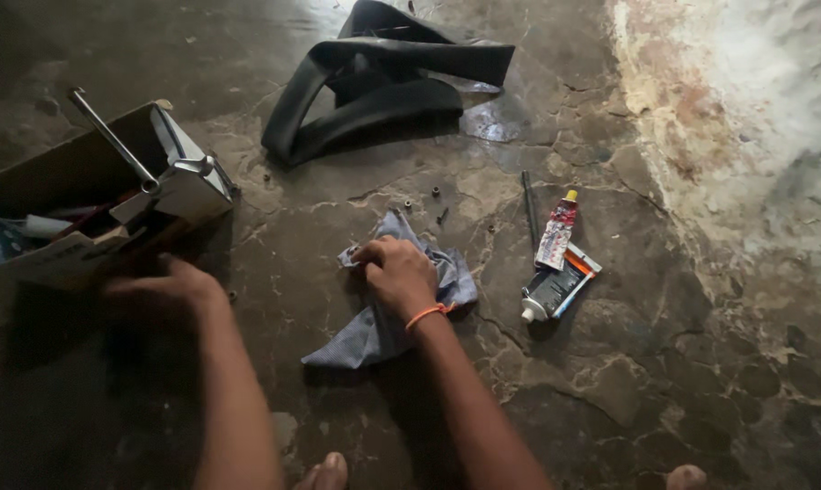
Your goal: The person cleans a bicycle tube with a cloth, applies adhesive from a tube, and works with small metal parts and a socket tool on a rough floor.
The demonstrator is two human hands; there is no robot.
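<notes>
From the head camera, your right hand (400, 275) is closed on a crumpled grey-blue cloth (388, 313) that lies on the cracked stone floor (628, 390), fingers bunching the fabric at its upper edge while the rest spreads out beneath and behind your wrist, which wears an orange band (426, 315). Your left hand (161, 289) rests palm down at the near edge of an open cardboard box (84, 177), just touching its front flap; its fingers are in shadow, so you cannot tell whether they grip anything. A metal cross wrench (143, 168) sticks up out of that box, beyond your left hand. To the right of your right hand, near but apart from the cloth, lie two small tubes (556, 263) side by side, with a thin dark rod (528, 207) just beyond them. A few small nuts (435, 192) sit on the floor just past the cloth. Farther ahead of both hands, a folded black inner tube (383, 77) lies slack. Your toes (324, 472) show at the bottom edge.
</notes>
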